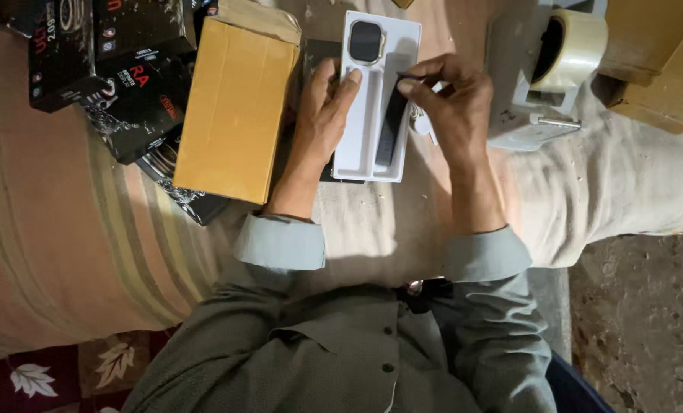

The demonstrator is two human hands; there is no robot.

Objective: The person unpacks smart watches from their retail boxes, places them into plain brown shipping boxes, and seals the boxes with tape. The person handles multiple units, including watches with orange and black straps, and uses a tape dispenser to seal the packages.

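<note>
A white moulded tray [360,138] lies in the middle of the scene on a cloth-covered surface [632,183], its long side running near to far. In its far end sits a smartwatch face [366,41] with a dark screen and a pale gold rim. A black watch strap [392,126] lies in the tray's right-hand slot. The right hand [452,103] has its thumb and forefinger closed together on the far end of this strap, the grip clamped on it. The left hand [320,115] rests along the tray's left edge, its thumb pressed on the tray's top surface and its fingers bearing on the side, steadying it rather than pinching.

Just left of the tray lies a plain brown cardboard box [234,111]. Farther left is a heap of black printed retail boxes [119,69]. To the right of the tray stands a grey tape dispenser [536,92] holding a roll of clear tape [575,46], and beyond it, at the far right, more brown cartons [663,61].
</note>
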